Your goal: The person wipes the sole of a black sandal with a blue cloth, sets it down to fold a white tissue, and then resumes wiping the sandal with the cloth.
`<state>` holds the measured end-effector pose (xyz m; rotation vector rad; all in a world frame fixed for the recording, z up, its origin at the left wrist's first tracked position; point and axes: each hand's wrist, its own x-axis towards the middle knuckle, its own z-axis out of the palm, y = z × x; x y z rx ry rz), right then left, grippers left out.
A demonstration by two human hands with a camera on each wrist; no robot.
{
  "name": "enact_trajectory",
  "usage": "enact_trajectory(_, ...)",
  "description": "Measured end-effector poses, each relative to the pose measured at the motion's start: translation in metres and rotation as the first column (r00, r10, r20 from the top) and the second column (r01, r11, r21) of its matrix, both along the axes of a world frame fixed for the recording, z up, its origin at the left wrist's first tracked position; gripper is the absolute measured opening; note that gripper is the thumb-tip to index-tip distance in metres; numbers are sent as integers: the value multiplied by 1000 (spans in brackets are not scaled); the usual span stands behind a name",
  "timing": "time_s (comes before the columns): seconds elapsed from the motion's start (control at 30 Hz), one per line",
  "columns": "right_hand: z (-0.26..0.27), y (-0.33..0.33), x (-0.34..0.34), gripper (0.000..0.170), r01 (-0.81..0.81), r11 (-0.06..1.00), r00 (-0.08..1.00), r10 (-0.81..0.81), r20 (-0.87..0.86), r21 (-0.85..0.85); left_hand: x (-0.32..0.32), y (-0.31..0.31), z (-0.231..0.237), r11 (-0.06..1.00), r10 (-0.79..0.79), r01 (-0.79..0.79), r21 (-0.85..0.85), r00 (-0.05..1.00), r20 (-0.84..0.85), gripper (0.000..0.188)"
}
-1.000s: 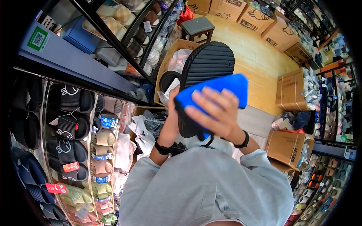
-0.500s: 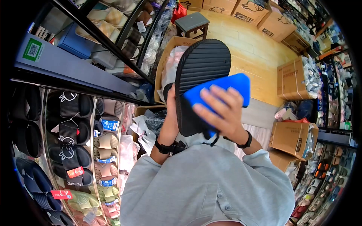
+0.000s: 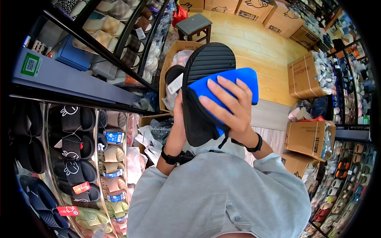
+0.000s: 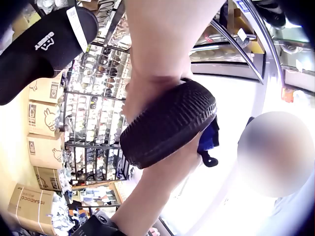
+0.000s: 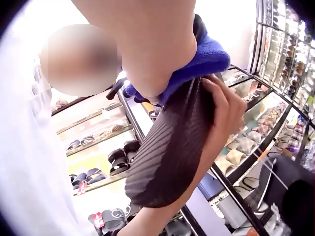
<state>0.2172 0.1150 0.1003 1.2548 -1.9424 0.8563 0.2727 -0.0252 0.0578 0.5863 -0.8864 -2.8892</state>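
Note:
A black slipper (image 3: pixel 212 59) is held up in front of the chest, its ribbed sole facing the head camera. My left hand (image 3: pixel 178 111) grips it along its left edge; in the right wrist view those fingers (image 5: pixel 224 103) wrap over the slipper's side. Over the sole lies a blue cloth (image 3: pixel 249 77) with black parts and a dangling cord. My right hand (image 3: pixel 234 105) holds the cloth against the slipper, fingers spread across it and thumb hidden. Beside the left hand is a second black slipper (image 4: pixel 29 61) with a white tag and a white printed logo.
To the left, racks carry several black slippers (image 3: pixel 71 166) and pastel ones, under a grey beam (image 3: pixel 71 75). An open carton (image 3: pixel 164 75) stands behind the left hand. Farther off are a small stool (image 3: pixel 193 24), stacked boxes (image 3: pixel 283 18) and an open box (image 3: pixel 305 137) at right.
My right hand and the cloth have shifted up along the sole toward its far end, and more black cloth shows near the slipper's lower part. The tagged second slipper, mostly hidden half a second ago, shows again.

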Motion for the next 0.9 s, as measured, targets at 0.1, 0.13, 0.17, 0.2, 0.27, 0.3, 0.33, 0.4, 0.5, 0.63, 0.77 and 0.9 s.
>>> enact_trajectory(0.1, -19, -2, 16, 33, -72, 997, 988, 73, -135, 14, -5, -7, -12, 980, -64, 77, 184, 995, -73, 74)
enact_trajectory(0.13, -26, -3, 21, 32, -149, 988, 974, 153, -167, 40, -6, -15, -35, 914, -120, 216, 343, 952, -281, 75)
enact_trajectory(0.17, -32, -4, 26, 31, -224, 972, 953, 233, -193, 67, -6, -19, -46, 807, -130, 372, 458, 869, -478, 76)
enact_trajectory(0.2, -36, -3, 28, 30, -289, 949, 925, 311, -219, 124, 0, -3, -12, 990, -89, 84, 113, 995, 35, 77)
enact_trajectory(0.27, -38, 2, 23, 31, -343, 929, 907, 366, -209, 137, 2, 0, -10, 992, -82, 84, 95, 996, -21, 77)
enact_trajectory(0.3, -37, 4, 19, 31, -394, 906, 886, 420, -196, 158, 2, 1, -15, 989, -101, 107, 105, 993, -59, 77)
enact_trajectory(0.33, -33, 7, 13, 32, -371, 925, 906, 381, -185, 88, 1, 2, -21, 986, -118, 126, 107, 990, -80, 77)
enact_trajectory(0.4, -22, 17, 0, 32, -232, 973, 960, 231, -161, 10, -4, 3, -35, 982, -141, 154, 113, 983, -113, 77)
enact_trajectory(0.5, -12, 33, -12, 36, -80, 993, 997, 78, -27, -81, -10, 8, -54, 978, -149, 167, 128, 979, -139, 77)
enact_trajectory(0.63, -18, 44, -6, 33, -107, 992, 986, 97, -136, -65, -2, 16, -68, 958, -203, 228, 172, 968, -151, 77)
enact_trajectory(0.77, -29, 57, -8, 31, -228, 973, 938, 227, -263, 27, -7, 33, -68, 939, -255, 287, 187, 950, -179, 77)
enact_trajectory(0.9, -5, 87, -43, 31, -153, 987, 969, 142, -200, -42, -39, 48, -77, 946, -234, 268, 181, 954, -189, 77)
